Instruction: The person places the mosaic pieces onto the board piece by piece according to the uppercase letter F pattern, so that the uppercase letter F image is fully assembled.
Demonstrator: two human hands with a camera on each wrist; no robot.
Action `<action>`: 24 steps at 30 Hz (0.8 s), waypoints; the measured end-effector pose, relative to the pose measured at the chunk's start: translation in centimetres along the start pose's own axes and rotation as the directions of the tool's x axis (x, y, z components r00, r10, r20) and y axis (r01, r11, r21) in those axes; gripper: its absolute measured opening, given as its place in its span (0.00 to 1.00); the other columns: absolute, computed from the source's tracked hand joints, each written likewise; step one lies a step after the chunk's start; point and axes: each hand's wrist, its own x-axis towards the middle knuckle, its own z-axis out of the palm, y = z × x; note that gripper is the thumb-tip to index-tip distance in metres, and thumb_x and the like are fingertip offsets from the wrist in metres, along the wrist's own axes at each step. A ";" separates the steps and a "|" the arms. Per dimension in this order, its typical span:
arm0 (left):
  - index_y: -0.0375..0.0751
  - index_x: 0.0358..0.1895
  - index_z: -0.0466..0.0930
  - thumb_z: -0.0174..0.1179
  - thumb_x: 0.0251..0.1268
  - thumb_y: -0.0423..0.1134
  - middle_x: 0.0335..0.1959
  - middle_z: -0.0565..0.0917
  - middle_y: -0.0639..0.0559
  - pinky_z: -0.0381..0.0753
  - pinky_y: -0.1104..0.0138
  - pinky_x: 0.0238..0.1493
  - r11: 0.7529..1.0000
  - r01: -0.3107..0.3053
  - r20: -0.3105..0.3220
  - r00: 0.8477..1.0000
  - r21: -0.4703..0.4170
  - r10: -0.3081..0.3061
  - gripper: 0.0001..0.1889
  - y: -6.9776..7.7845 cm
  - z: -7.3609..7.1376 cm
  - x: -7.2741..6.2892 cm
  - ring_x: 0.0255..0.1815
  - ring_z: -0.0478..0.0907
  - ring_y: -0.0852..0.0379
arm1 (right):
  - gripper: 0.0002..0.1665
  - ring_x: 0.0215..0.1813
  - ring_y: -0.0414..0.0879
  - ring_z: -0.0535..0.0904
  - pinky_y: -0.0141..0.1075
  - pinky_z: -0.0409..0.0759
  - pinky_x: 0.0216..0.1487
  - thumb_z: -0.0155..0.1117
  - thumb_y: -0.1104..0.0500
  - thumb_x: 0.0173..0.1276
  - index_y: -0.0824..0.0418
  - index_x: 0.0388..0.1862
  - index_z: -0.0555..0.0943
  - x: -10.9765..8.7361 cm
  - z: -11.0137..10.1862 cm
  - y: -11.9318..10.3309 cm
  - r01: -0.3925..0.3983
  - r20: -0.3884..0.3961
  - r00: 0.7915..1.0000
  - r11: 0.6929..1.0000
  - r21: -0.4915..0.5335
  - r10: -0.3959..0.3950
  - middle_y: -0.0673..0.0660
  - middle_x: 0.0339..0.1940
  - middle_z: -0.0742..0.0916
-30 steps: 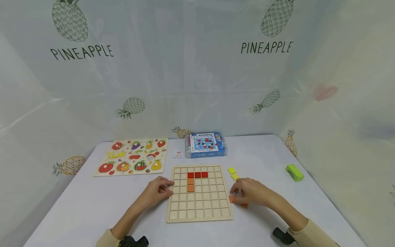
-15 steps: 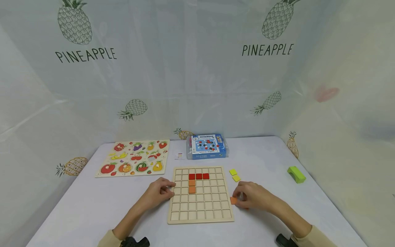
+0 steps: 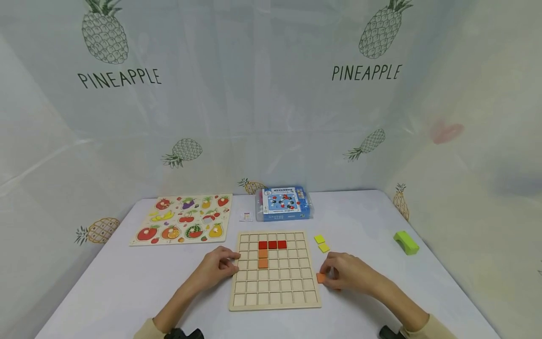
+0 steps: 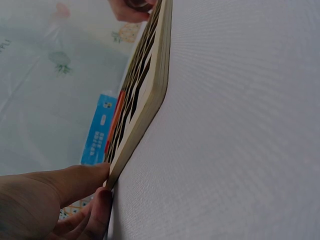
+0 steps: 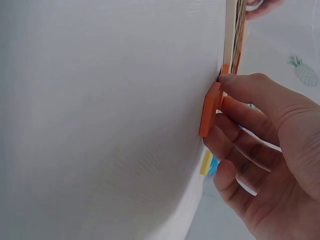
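A wooden grid board (image 3: 275, 297) lies in the middle of the table in the head view. Set in its cells are a row of red tiles (image 3: 272, 245) and, below, orange tiles (image 3: 263, 263). My left hand (image 3: 216, 268) holds the board's left edge, with the thumb (image 4: 82, 180) on the rim and fingers against the side. At the board's right edge, my right hand (image 3: 349, 273) pinches an orange tile between thumb and index finger. Other loose orange tiles (image 5: 210, 111) lie close to those fingertips, one (image 3: 320, 278) beside the board. The hand partly hides them.
Two yellow tiles (image 3: 323, 247) lie right of the board. Behind it stand a blue box (image 3: 285, 215) and a small printed card (image 3: 246, 216). A fruit puzzle board (image 3: 182, 230) is at the back left. A green arched block (image 3: 406, 243) sits far right.
My right thumb and index finger have come together among the orange tiles, and the hand has drawn slightly away from the yellow tiles. The left hand stays at the board's edge; the head view shifts slightly.
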 end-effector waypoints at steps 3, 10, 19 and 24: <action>0.35 0.51 0.83 0.68 0.60 0.36 0.45 0.79 0.44 0.78 0.75 0.35 1.000 -0.004 0.005 1.000 -0.001 0.004 0.16 0.0 0.0 0.0 0.34 0.78 0.65 | 0.09 0.27 0.31 0.72 0.25 0.73 0.28 0.73 0.52 0.59 0.50 0.38 0.86 -0.1 -0.2 -0.1 -0.005 -0.004 1.000 1.000 -0.004 0.005 0.41 0.33 0.80; 0.36 0.51 0.84 0.68 0.60 0.36 0.45 0.80 0.44 0.78 0.75 0.35 1.000 -0.009 0.002 1.000 0.000 0.009 0.16 -0.1 0.0 0.1 0.34 0.78 0.65 | 0.09 0.26 0.30 0.71 0.25 0.72 0.27 0.74 0.51 0.59 0.50 0.38 0.86 -0.1 -0.5 -0.2 -0.010 -0.012 1.000 1.000 -0.019 0.010 0.42 0.33 0.81; 0.37 0.51 0.84 0.69 0.59 0.36 0.45 0.80 0.44 0.78 0.75 0.36 1.000 -0.007 0.002 1.000 0.012 0.007 0.16 0.1 -0.1 0.3 0.34 0.78 0.65 | 0.08 0.28 0.34 0.73 0.26 0.71 0.27 0.73 0.52 0.59 0.50 0.38 0.86 0.0 -1.0 -0.9 -0.021 -0.030 0.999 0.999 -0.032 0.020 0.43 0.34 0.81; 0.37 0.51 0.84 0.68 0.60 0.36 0.46 0.80 0.44 0.78 0.75 0.36 1.000 -0.007 -0.002 1.000 0.012 0.007 0.16 0.0 0.0 0.1 0.34 0.78 0.66 | 0.09 0.29 0.36 0.73 0.25 0.70 0.27 0.73 0.51 0.59 0.49 0.38 0.87 0.6 -0.9 -1.7 -0.018 -0.044 0.999 0.999 -0.047 0.016 0.43 0.32 0.81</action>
